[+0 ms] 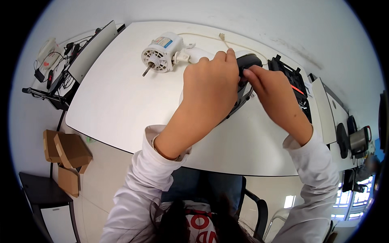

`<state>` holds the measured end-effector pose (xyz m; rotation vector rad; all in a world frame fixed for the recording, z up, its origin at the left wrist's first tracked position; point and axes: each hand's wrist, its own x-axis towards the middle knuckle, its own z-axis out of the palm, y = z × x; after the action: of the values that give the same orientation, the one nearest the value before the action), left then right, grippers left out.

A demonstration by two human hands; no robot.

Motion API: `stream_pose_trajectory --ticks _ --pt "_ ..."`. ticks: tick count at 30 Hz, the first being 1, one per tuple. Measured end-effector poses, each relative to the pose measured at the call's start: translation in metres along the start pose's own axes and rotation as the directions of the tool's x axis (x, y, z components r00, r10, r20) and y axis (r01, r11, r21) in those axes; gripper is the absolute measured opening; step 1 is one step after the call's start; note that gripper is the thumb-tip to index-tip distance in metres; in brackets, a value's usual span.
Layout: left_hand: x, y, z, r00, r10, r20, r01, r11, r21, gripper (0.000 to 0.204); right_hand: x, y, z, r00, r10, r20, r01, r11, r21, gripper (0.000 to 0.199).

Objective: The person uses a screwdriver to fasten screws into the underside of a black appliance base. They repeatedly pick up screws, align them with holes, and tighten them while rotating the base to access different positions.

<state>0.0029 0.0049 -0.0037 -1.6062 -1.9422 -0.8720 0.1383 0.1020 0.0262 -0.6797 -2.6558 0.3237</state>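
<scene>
A white electric fan lies on its side on the table, its motor head (163, 52) with a bare metal shaft pointing to the near left. A white neck runs from it toward my hands. At that end is a rounded dark grey and black part, seemingly the fan base (248, 61). My left hand (212, 81) is closed at its left side, the fingertips mostly hidden behind the knuckles. On the other side my right hand (270, 90) is closed, thumb and fingers pinched at the dark part's edge. Anything small between the fingertips is hidden.
The white table (121, 97) bears a cream power cord with a plug (222, 37) behind the fan. At the right edge lies an opened black tool case (289, 75). Cardboard boxes (71, 150) stand on the floor at left. A pot (359, 139) is far right.
</scene>
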Motion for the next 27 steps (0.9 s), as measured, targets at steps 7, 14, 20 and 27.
stream_pose_trajectory --ticks 7,14,20,27 --pt "0.001 -0.002 -0.003 1.000 0.001 0.000 -0.001 1.000 -0.001 0.045 -0.004 -0.010 0.005 0.889 -0.434 -0.146 0.205 0.663 -0.720 0.019" --pt "0.001 -0.002 -0.001 1.000 0.015 -0.010 -0.015 1.000 -0.007 0.045 -0.003 -0.003 0.005 0.834 -0.546 -0.079 0.272 0.531 -0.802 0.017" --pt "0.000 0.002 0.000 1.000 0.014 0.004 -0.015 0.999 0.033 0.047 0.003 0.007 0.012 0.819 -0.548 -0.172 0.285 0.647 -0.707 0.014" --pt "-0.002 0.000 0.002 1.000 0.025 -0.012 -0.025 0.999 0.029 0.046 0.002 -0.008 0.008 0.987 -0.108 -0.122 0.065 0.949 -0.310 0.020"
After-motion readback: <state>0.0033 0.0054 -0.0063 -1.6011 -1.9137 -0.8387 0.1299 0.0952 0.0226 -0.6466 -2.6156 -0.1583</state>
